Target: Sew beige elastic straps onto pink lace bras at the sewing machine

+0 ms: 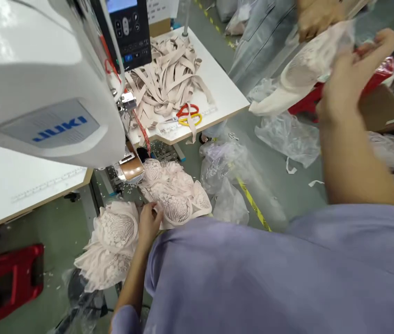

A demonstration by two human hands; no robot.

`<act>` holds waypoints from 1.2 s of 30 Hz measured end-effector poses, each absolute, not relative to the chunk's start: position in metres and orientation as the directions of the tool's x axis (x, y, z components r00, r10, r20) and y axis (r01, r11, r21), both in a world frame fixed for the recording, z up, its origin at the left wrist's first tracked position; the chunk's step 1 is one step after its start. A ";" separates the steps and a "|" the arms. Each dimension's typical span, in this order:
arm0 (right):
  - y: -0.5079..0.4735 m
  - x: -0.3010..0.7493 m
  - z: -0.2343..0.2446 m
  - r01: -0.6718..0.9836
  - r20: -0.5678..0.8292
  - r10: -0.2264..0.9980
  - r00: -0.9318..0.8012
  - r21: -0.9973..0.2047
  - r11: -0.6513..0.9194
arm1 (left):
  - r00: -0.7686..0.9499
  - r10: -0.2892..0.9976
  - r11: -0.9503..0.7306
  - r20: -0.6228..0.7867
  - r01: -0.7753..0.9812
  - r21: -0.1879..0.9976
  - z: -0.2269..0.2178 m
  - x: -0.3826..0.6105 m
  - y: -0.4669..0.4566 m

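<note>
My left hand is closed at the near edge of a pile of pale pink lace bras, its fingers pinching the fabric. Another bunch of the same lace bras hangs just left of that wrist. Off to the right, my right hand is stretched out and slightly blurred, holding a pale lace bra that dangles toward the floor. Another person's hand is right beside the upper part of this bra; whether it touches it I cannot tell.
A white JUKI sewing machine overhangs the pile from the left. Beige straps and scissors with red and yellow handles lie on its table. Plastic bags, a cardboard box and a red stool surround me.
</note>
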State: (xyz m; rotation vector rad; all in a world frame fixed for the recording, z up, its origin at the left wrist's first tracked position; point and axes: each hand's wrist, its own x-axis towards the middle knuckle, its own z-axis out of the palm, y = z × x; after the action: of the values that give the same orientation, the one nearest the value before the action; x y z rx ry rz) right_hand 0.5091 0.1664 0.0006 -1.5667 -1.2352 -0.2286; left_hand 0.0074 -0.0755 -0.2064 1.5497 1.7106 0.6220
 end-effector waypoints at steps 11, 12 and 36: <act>-0.004 0.308 -0.212 0.763 -0.421 0.705 -0.571 -0.589 0.266 | 0.219 0.974 -0.101 -0.064 0.668 0.738 -0.194 0.052 -0.068; -0.008 0.308 -0.211 0.791 -0.443 0.717 -0.538 -0.560 0.247 | 0.279 0.959 -0.152 -0.048 0.649 0.745 -0.190 0.062 -0.064; 0.354 0.170 0.045 0.289 0.470 0.883 -0.010 -0.844 0.452 | 0.293 0.948 0.059 -0.123 0.217 0.974 -0.079 0.028 -0.061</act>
State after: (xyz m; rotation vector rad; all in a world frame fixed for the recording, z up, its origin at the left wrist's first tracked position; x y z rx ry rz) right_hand 0.1695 0.3544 0.0452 -1.0596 -1.5569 0.6474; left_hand 0.0280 -0.0605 -0.0794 1.4182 1.1616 0.8059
